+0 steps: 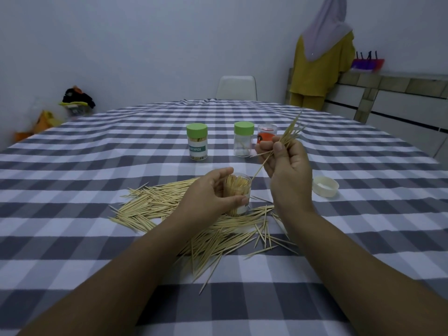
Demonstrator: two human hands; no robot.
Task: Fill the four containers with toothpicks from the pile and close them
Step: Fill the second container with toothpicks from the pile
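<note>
Toothpicks (194, 229) are spread in a big pile on the checked tablecloth (72, 263), nearest of all, so more can be grabbed fast. Some loose ones are fanned out toward 4 o'clock of the pile.

At the far edge of the pile, an open jar (238, 195) is held by the left hand (208, 197). Its fingers and thumb are wrapped around the jar, probably so it is kept from tipping. The jar is already packed with upright sticks, and its top is left open so more can go in. It looks nearly full.

Up at 1 o'clock from the jar, a small bunch of sticks (287, 137) is pinched in the right hand (288, 166), with the points fanned out above the fingers. The bunch seems to be held up so the sticks can be lined up before they are dropped in.

At 3 o'clock from the jar, a white lid (325, 186) is laid upside down, well apart, likely kept for closing this jar.

Farther back, at 12 o'clock, three more jars are stood in a row. A green-lidded jar (197, 141) looks full and closed. The clear jar with a green lid (243, 139) is closed but holds only a stick or two. The orange jar (266, 134) is partly hidden behind the right hand, so its fill cannot be told.
</note>
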